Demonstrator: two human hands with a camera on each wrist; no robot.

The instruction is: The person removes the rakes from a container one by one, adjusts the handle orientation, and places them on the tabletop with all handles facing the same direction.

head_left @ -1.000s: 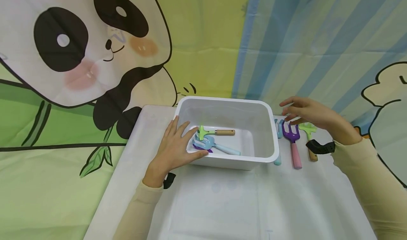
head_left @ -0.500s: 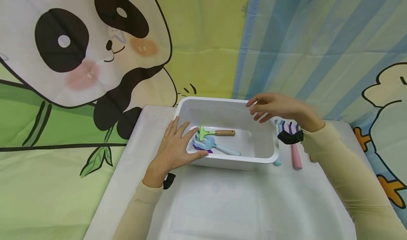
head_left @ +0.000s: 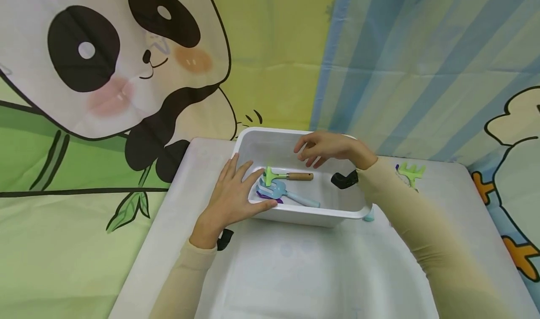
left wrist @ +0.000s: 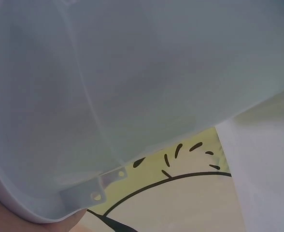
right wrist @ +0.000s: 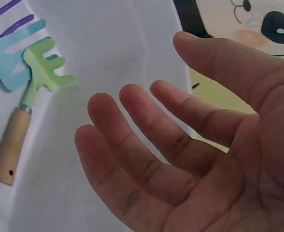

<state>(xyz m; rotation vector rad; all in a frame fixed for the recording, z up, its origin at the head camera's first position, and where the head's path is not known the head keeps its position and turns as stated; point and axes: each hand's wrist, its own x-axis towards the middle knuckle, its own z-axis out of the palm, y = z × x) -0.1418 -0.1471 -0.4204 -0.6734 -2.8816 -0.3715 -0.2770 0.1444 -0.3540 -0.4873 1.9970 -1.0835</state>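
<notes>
Right hand [head_left: 329,146] over the right half of the white bin [head_left: 303,218], fingers loosely bent, nothing in them! Left hand [head_left: 229,194] spreads wide at the bin's front left corner, thumb against the rim. Inside the bin, towards its left: a wooden-handled green rake [head_left: 291,176], a light-blue fork [head_left: 291,195], a purple fork [right wrist: 16,27]. Right of the bin, a second green rake [head_left: 411,173] lies on the table [head_left: 295,267].

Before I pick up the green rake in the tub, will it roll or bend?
The green rake will probably resist rolling, given its wide, toothed head. It should feel stiff, judging by that straight, wooden-looking handle.
</notes>
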